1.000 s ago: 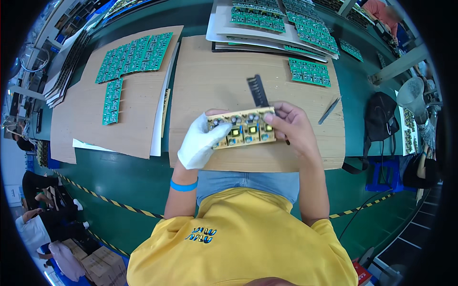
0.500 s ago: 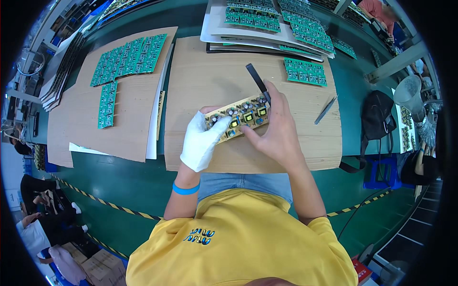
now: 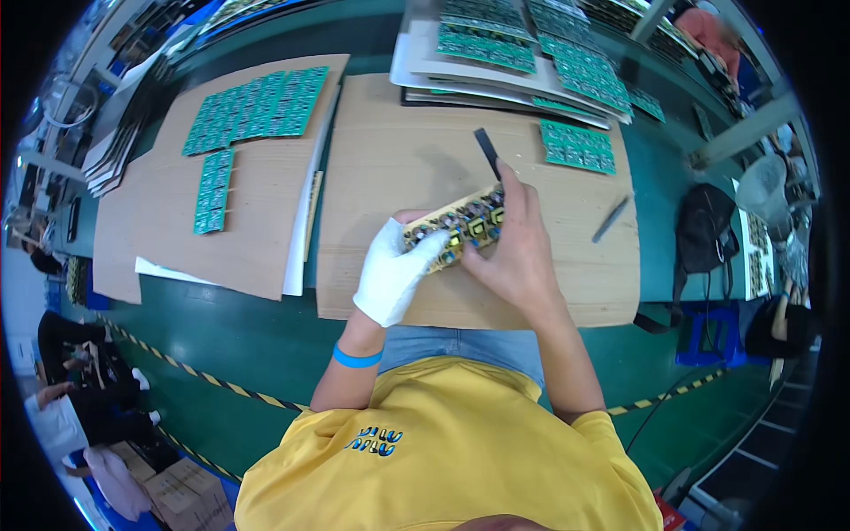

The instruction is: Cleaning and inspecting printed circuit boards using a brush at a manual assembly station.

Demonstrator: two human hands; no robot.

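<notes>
In front of me, above the cardboard sheet, I hold a circuit board (image 3: 453, 226) with tall components, among them yellow-wrapped transformers. My left hand (image 3: 394, 270), in a white glove, is closed on its left end, with the thumb lying over the components. Bare, my right hand (image 3: 516, 248) is closed round the right end, thumb at the near edge. A slim black stick-like tool (image 3: 486, 152) rises from between its fingers; its lower end is hidden behind them. The board is tilted, its right end higher in the picture.
Tweezers (image 3: 611, 219) lie right on the cardboard sheet (image 3: 381, 133). Green circuit boards (image 3: 577, 146) rest at its far right, more on stacked sheets (image 3: 416, 66) beyond. Left, another cardboard (image 3: 159, 221) bears green board panels (image 3: 266, 102). A black bag (image 3: 706, 228) sits right.
The board has been tipped, so its components show more from the side. Both hands still grip it. The black tool's top has dropped slightly, and the whole view has shifted a little.
</notes>
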